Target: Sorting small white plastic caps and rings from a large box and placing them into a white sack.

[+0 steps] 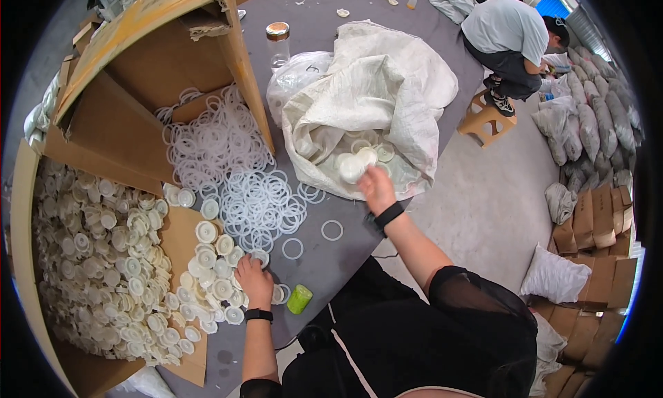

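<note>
My right hand reaches over the mouth of a white woven sack, its fingers closed on blurred white plastic lids. Below them, more pale round lids lie inside the sack. At the near edge of a loose heap of white lids, my left hand has its fingertips curled against one lid. Clear plastic rings are heaped just beyond that hand. A bright green roll-shaped object stands to its right.
A large open carton at the far left spills more rings. Under it, a second box is full of lids. Behind the sack stands a clear jar. At the far right a person bends over by a tan stool, near stacked bags.
</note>
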`<state>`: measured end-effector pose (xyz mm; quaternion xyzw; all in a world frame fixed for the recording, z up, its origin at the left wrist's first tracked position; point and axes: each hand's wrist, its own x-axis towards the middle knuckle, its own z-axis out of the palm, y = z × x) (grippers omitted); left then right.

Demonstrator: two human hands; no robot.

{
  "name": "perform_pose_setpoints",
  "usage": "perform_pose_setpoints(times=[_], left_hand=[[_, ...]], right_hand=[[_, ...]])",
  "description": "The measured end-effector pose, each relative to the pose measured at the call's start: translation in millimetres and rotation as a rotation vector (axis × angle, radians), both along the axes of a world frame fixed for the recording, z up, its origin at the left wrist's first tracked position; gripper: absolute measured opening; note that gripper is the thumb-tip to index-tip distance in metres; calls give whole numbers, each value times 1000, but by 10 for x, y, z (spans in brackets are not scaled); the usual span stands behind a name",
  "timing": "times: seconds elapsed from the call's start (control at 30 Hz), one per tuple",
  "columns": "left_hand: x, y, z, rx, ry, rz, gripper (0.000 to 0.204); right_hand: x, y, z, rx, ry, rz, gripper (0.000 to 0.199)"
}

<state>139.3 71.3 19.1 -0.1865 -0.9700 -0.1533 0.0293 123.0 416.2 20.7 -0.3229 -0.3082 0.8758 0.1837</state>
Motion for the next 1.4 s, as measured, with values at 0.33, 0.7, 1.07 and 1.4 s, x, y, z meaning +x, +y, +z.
perform_pose_setpoints(times=[0.33, 0.7, 1.07, 1.4], left_hand=[[71, -153, -123, 1205, -729, 475, 12], [211, -306, 5, 1269, -910, 425, 11], [329, -549, 92, 263, -157, 17, 27], [306, -600, -120, 851, -388, 275, 18]], right_hand=[[201, -743, -54, 156, -150, 413, 29], [407, -2050, -185, 46, -185, 1083, 34], [409, -2078, -381, -334, -386, 901, 29], [462, -2111, -232, -108, -251, 966, 27]])
